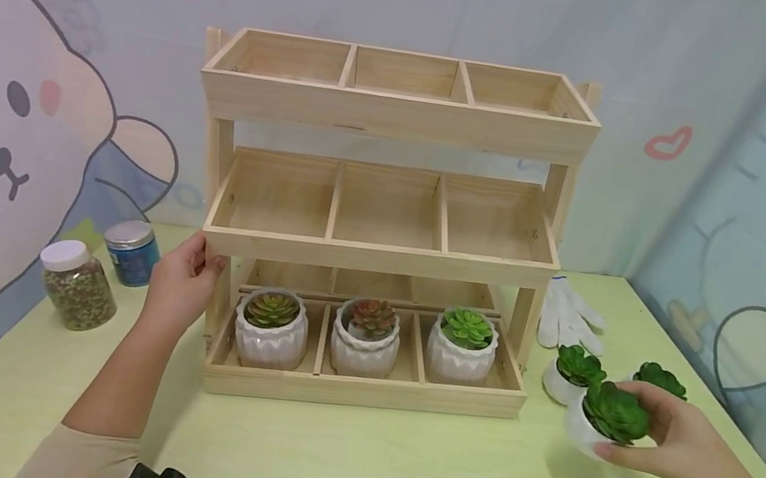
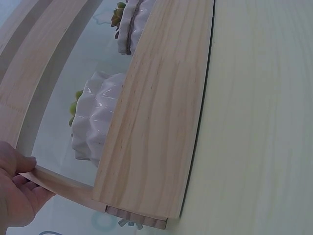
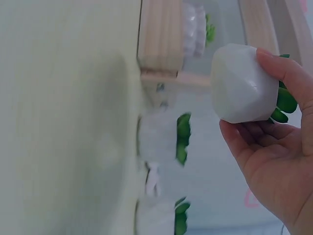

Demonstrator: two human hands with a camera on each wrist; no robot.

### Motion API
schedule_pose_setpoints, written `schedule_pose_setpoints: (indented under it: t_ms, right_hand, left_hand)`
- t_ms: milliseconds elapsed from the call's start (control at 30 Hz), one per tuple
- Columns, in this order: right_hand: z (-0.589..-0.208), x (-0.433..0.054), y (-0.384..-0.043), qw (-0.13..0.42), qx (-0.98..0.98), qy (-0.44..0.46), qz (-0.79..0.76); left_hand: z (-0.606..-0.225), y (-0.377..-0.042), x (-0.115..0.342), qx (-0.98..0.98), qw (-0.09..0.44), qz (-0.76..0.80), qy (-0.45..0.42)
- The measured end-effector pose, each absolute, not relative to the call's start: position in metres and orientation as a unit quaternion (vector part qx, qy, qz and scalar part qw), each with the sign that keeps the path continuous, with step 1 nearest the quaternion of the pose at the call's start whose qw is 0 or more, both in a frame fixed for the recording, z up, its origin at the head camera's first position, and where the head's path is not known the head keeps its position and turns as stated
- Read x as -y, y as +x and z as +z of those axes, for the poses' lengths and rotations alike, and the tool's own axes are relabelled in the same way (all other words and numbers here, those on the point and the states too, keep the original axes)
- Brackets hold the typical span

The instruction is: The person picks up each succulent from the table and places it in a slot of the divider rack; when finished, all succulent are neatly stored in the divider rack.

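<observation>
My right hand [image 1: 680, 441] grips a small white pot with a dark green succulent [image 1: 616, 412], thumb and fingers on opposite sides of the pot. In the right wrist view the faceted white pot [image 3: 244, 84] is raised above the table. At the left side of the wooden three-tier shelf [image 1: 380, 259], my left hand [image 1: 181, 281] holds the upright post just under the middle tier. The left wrist view shows the thumb and fingers around that post [image 2: 63, 186]. Three scalloped white pots with succulents, reddish-green [image 1: 269, 338], reddish [image 1: 365, 346] and bright green [image 1: 461, 354], stand in the bottom tier.
Right of the shelf are two more potted succulents, one nearer the shelf [image 1: 569, 376] and one partly behind my right hand [image 1: 662, 377]. White gloves [image 1: 568, 314] lie behind them. A jar of granules [image 1: 78, 288] and a blue jar [image 1: 132, 254] stand at the left.
</observation>
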State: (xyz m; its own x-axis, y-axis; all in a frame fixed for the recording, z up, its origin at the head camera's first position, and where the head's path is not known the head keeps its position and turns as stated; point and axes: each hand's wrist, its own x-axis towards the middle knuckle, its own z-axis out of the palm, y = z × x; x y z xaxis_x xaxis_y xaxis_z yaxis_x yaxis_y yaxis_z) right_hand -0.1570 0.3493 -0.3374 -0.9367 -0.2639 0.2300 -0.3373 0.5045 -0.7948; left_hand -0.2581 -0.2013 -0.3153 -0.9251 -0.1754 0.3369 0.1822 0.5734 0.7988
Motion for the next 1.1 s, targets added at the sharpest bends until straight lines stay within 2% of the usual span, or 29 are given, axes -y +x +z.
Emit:
schedule_pose_setpoints:
  t_ms: [133, 600, 900, 1100]
  right_hand:
    - [-0.33, -0.327, -0.159, 0.051, 0.845, 0.227, 0.482]
    - [-0.33, -0.261, -0.17, -0.023, 0.793, 0.318, 0.52]
    - [-0.327, -0.216, -0.177, -0.065, 0.797, 0.33, 0.502]
    - [-0.325, -0.182, -0.182, -0.084, 0.788, 0.346, 0.502]
  left_hand:
    - [-0.316, -0.257, 0.202, 0.865, 0.193, -0.463, -0.002]
    - [-0.318, -0.26, 0.203, 0.861, 0.191, -0.471, -0.005]
    - [-0.314, -0.258, 0.201, 0.868, 0.184, -0.462, 0.004]
    - [-0.314, -0.255, 0.199, 0.869, 0.2, -0.452, 0.004]
